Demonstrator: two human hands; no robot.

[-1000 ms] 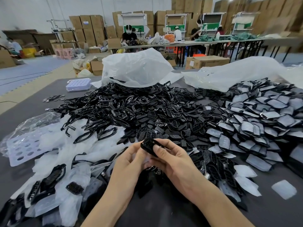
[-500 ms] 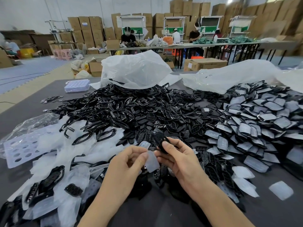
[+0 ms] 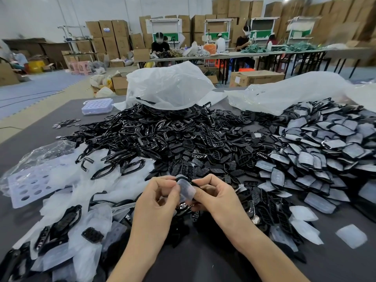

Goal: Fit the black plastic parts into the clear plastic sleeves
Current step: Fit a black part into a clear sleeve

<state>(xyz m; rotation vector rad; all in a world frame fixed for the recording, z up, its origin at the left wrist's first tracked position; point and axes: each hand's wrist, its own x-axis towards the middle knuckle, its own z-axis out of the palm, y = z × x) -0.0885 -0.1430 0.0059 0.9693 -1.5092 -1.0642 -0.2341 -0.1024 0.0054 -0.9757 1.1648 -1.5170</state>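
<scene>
Both hands have closed together since half a second ago. The left hand pinches the clear sleeve; the right hand pinches the black part, which lies just behind the sleeve, between them. The part probably seats by sliding toward the left hand.

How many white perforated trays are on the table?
2: a far tray at the back left, and a near tray at left, partly under clear plastic. More may be hidden.

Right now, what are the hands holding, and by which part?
A clear sleeve with a black part at its top: left hand pinches its left edge, right hand its right edge.
</scene>
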